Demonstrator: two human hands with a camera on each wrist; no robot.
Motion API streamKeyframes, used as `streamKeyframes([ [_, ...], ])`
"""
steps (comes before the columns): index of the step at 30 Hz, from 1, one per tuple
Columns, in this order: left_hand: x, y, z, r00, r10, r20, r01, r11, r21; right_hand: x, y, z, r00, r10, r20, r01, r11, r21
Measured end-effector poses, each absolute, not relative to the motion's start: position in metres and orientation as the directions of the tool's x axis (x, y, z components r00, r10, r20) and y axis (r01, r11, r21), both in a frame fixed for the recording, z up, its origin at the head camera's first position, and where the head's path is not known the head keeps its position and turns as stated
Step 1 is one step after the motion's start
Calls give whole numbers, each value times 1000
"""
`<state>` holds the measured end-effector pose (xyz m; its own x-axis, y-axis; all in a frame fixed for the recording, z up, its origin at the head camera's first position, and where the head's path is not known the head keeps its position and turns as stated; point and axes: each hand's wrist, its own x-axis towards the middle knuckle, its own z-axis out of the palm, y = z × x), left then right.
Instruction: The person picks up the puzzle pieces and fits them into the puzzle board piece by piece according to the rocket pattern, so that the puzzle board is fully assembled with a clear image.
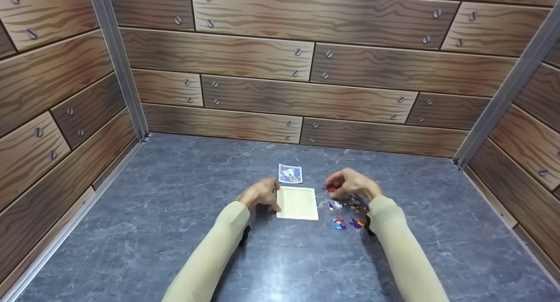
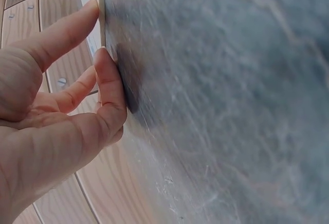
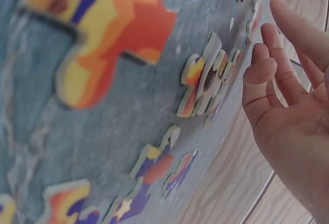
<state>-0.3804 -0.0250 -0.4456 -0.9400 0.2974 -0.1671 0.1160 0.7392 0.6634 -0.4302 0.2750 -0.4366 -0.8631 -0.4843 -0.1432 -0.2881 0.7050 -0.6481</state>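
A pale, shallow puzzle tray [image 1: 297, 203] lies flat on the table with a raised rim. At its left edge my left hand [image 1: 261, 193] holds the rim, thumb and bent fingers against it; the left wrist view shows the tray's thin edge [image 2: 102, 23] at the fingertips. My right hand [image 1: 352, 182] is bent low over jigsaw pieces right of the tray. A red piece [image 1: 330, 190] shows between its thumb and fingers in the head view; whether they touch it is unclear. In the right wrist view that hand's fingers [image 3: 282, 70] are spread apart, with no piece visible between them.
Behind the tray lies a small picture card [image 1: 290, 173]. Several loose pieces lie near my right forearm, among them a blue-and-red one [image 1: 338, 223], a purple-and-orange one [image 1: 357, 223] and a white-and-purple one [image 1: 335, 205]. Wood-patterned walls [image 1: 253, 52] enclose the grey table [image 1: 175, 197].
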Motion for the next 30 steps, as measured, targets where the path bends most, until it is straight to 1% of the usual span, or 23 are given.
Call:
streamKeyframes([
  [5, -380, -26, -443, -939, 291, -185, 97, 737, 669, -431, 273, -439, -860, -488, -150, -287, 705, -649],
  [9, -381, -25, -441, -934, 303, -191, 101, 736, 669, -432, 272, -439, -862, -483, -152, -293, 721, -628],
  [16, -386, -26, -436, -936, 304, -178, 112, 737, 666, -436, 269, -434, -880, -449, -154, -272, 743, -612],
  [21, -386, -27, -438, -936, 278, -218, 70, 750, 658, -436, 266, -436, -865, -480, -146, -283, 707, -648],
  [24, -386, -28, -440, -937, 268, -224, 55, 746, 663, -435, 266, -438, -876, -462, -141, -262, 699, -666],
  [27, -386, -28, -444, -935, 281, -217, 65, 736, 674, -433, 267, -441, -894, -425, -139, -239, 717, -655],
  [30, -385, -30, -448, -930, 297, -216, 71, 722, 688, -431, 267, -443, -895, -427, -128, -252, 722, -645],
])
